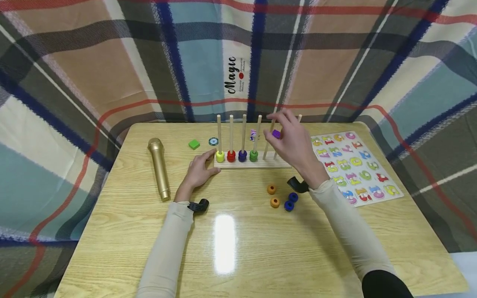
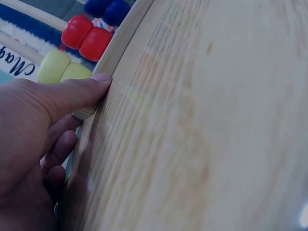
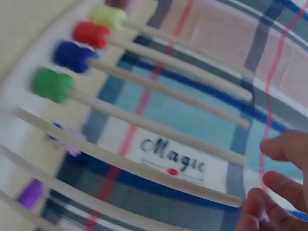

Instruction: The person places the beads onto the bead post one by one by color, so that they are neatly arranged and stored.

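A wooden peg rack (image 1: 257, 164) stands at the back of the table. Yellow beads (image 1: 220, 156), red beads (image 1: 231, 156), dark blue beads (image 1: 242, 156) and green beads (image 1: 254, 156) sit low on its first pegs from the left; bare pegs follow to the right. My left hand (image 1: 199, 169) pinches the rack's left end, with the thumb (image 2: 91, 91) along the front edge. Around the tops of the bare pegs, my right hand (image 1: 292, 142) hovers with fingers bent and parted from the thumb. Nothing shows between those fingers (image 3: 284, 149).
Two orange beads (image 1: 275, 202) and two blue beads (image 1: 289, 205) lie in front of the rack. A gold microphone-shaped object (image 1: 159, 169) is at left, near a green block (image 1: 194, 144) and a round token (image 1: 213, 141). A purple block (image 3: 31, 193) lies behind; a sticker sheet (image 1: 355, 165) lies right.
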Motion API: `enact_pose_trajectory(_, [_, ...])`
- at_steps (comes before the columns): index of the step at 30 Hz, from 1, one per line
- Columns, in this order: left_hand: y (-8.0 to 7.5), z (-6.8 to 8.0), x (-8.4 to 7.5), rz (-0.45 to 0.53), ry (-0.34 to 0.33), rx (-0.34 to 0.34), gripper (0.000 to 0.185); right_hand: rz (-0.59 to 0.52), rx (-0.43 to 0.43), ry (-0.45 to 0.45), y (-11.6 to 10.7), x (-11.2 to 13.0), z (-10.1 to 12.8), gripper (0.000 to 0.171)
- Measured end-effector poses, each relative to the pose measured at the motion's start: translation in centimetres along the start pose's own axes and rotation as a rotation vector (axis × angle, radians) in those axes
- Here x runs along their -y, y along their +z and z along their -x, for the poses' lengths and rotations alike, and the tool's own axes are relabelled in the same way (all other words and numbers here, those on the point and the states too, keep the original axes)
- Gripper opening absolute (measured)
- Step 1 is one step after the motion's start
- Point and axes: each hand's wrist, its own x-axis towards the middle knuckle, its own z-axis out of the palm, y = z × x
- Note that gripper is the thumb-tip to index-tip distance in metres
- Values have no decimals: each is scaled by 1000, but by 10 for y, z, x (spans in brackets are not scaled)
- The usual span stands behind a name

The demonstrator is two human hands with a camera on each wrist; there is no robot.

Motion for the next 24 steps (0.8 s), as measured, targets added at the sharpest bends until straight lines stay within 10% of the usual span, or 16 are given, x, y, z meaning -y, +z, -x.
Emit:
enact_pose_trajectory(3, [1, -2, 1, -8, 5, -1, 76, 55, 84, 4, 9, -7, 27, 23])
enact_pose_trajectory(12, [1, -1, 2, -2, 4, -2, 76, 186, 696, 205, 45, -26, 85, 42])
enact_pose_trajectory(24, [0, -1, 0, -1, -2, 8, 75, 129, 627, 153, 46, -24, 87, 29])
